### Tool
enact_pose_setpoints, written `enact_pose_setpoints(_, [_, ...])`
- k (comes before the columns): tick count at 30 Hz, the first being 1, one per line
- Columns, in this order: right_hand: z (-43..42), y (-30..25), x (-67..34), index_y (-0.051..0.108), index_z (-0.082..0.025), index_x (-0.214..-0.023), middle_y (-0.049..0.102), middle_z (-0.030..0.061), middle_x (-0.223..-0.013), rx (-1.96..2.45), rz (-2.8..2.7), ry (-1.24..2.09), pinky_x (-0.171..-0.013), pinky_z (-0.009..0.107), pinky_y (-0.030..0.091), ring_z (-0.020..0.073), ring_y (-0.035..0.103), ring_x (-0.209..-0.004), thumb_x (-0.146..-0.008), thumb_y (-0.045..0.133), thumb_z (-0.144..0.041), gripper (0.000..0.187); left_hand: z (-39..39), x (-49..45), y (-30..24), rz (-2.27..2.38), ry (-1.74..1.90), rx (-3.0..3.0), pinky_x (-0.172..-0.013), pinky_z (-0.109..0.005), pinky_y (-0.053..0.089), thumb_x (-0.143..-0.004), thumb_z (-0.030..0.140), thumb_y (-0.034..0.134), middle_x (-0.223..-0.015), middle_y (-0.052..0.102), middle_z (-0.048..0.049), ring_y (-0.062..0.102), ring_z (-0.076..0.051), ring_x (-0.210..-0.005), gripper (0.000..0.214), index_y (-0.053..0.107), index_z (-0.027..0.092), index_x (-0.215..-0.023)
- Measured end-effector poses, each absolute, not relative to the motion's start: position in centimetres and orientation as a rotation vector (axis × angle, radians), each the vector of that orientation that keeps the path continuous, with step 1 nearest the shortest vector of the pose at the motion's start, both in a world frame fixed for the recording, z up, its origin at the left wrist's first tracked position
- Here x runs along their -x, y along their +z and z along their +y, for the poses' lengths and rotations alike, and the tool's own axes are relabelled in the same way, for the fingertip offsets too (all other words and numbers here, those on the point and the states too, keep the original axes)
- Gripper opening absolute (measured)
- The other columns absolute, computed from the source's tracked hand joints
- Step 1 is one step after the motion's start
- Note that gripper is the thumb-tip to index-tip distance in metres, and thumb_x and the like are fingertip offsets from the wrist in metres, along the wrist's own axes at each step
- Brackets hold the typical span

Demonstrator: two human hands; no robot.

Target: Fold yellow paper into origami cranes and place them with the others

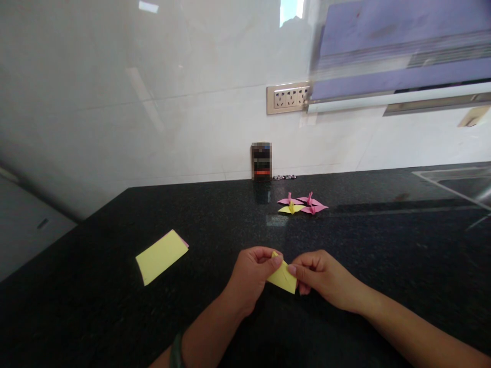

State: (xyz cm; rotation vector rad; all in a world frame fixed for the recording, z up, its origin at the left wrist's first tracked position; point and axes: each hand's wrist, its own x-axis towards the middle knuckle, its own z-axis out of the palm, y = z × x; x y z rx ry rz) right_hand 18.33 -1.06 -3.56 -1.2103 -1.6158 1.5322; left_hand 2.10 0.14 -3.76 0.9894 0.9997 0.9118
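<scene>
Between my two hands is a small folded piece of yellow paper (283, 280), held above the dark countertop. My left hand (255, 273) pinches its upper left part, thumb on top. On the other side my right hand (316, 276) grips the right edge between thumb and fingers. Part of the paper is hidden under the fingers. Farther back sit a yellow paper crane (291, 208) and three pink paper cranes (314, 208) in a tight group. To the left lies a stack of paper sheets (161, 258), yellow on top with a pink edge showing beneath.
The black speckled countertop (215, 220) meets a white tiled wall (192, 138). A phone-like dark object (262, 162) leans there, a beaded string (284, 177) beside it. A socket panel (287, 98) is above. A sink edge (452, 189) shows at right.
</scene>
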Motion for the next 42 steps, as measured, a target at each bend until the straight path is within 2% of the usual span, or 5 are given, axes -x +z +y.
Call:
enact_pose_setpoints(18, [-0.93,-3.63,-18.29,0.06,-0.013,-0.064,0.056,-0.0005,-0.054,1.26,-1.626,1.542,-0.046,0.018,0.037,0.0076,0.049,-0.046,-0.076,0.049,-0.031,0.024,0.13,-2.23,-3.73,1.038,0.877,-1.037,-0.052,-0.022,0.037,-0.066,0.033,0.06,-0.061,0.057,-0.0025,0.048,-0.009,-0.053,0.024,0.06,0.01,-0.073])
enact_pose_setpoints(30, [-1.07,-3.33,-17.93,0.059,-0.013,-0.062,0.053,-0.0028,-0.048,1.301,-1.571,1.566,-0.043,0.017,0.036,0.0069,0.047,-0.042,-0.071,0.056,-0.031,0.02,0.11,-2.38,-3.56,1.083,0.914,-1.07,-0.05,-0.022,0.037,-0.067,0.031,0.06,-0.06,0.058,-0.0027,0.048,-0.009,-0.051,0.022,0.06,0.01,-0.07])
enact_pose_setpoints(42, [-1.06,-3.53,-18.16,0.059,-0.014,-0.064,0.053,-0.0026,-0.048,1.235,-1.589,1.613,-0.044,0.017,0.035,0.0073,0.047,-0.043,-0.074,0.051,-0.031,0.022,0.11,-2.36,-3.6,1.074,0.905,-1.07,-0.05,-0.021,0.036,-0.066,0.031,0.06,-0.058,0.057,-0.0023,0.048,-0.009,-0.051,0.022,0.06,0.01,-0.069])
